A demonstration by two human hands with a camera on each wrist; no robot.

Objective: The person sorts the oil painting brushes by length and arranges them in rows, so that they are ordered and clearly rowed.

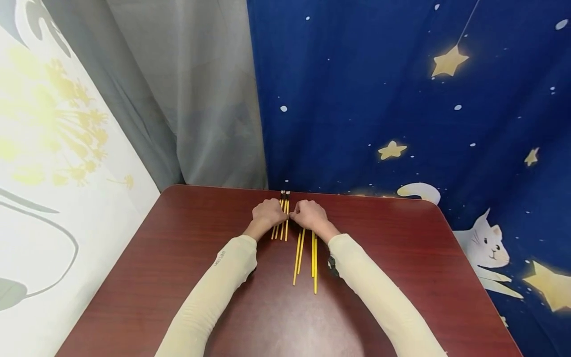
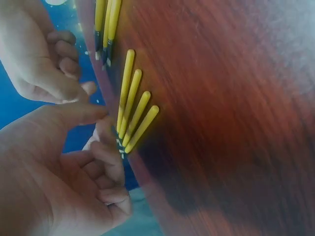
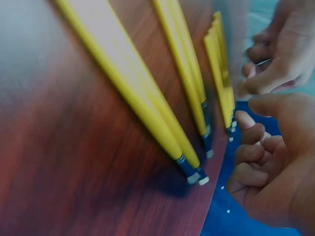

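Several thin yellow sticks with dark collars and pale tips lie side by side near the table's back edge point(image 1: 281, 229). My left hand point(image 1: 269, 212) is over their left side, its fingers loosely bent and its fingertips close beside them. The left wrist view shows these sticks point(image 2: 141, 118) fanned out, with no finger visibly wrapped round one. Facing it, my right hand point(image 1: 309, 214) has its thumb and forefinger near the same group. A small gap shows between that thumb and forefinger point(image 3: 244, 118), with nothing visible in it. Whether either hand touches a stick is hard to tell.
Nearer me lie a pair of similar yellow sticks point(image 1: 296, 259) and, to its right, another pair point(image 1: 315, 267), partly under my right hand and wrist. The dark red table point(image 1: 178, 258) meets a grey curtain point(image 1: 218, 124) and a blue starry curtain point(image 1: 339, 124) at the back.
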